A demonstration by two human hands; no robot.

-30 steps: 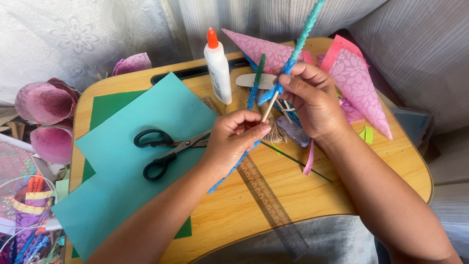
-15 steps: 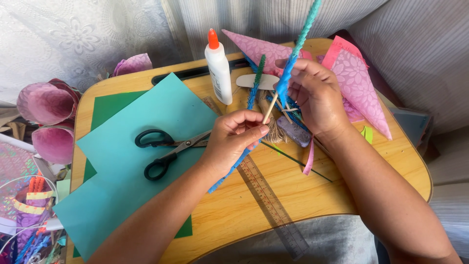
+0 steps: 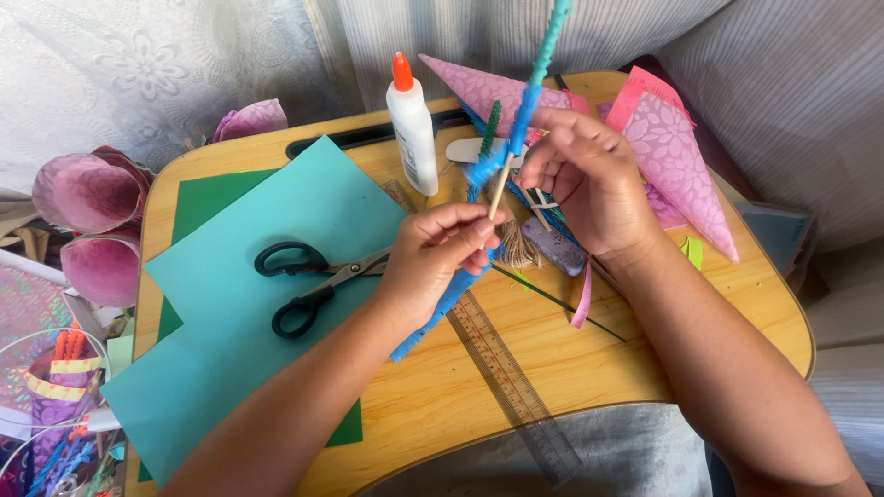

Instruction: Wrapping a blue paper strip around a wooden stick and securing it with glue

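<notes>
Wooden lap table (image 3: pixel 589 368) | I'm watching left hand (image 3: pixel 433 262) pinching thin stick (image 3: pixel 498 191) | right hand (image 3: pixel 589 179) gripping blue ribbon (image 3: pixel 527 101), wrapping underway | next turn needing tension.

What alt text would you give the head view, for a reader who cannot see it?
Over a wooden lap table, the left hand pinches a thin wooden stick while the right hand holds blue trim wound around it. Black scissors lie on teal paper, beside a glue bottle, a clear ruler and pink paper cones.
</notes>
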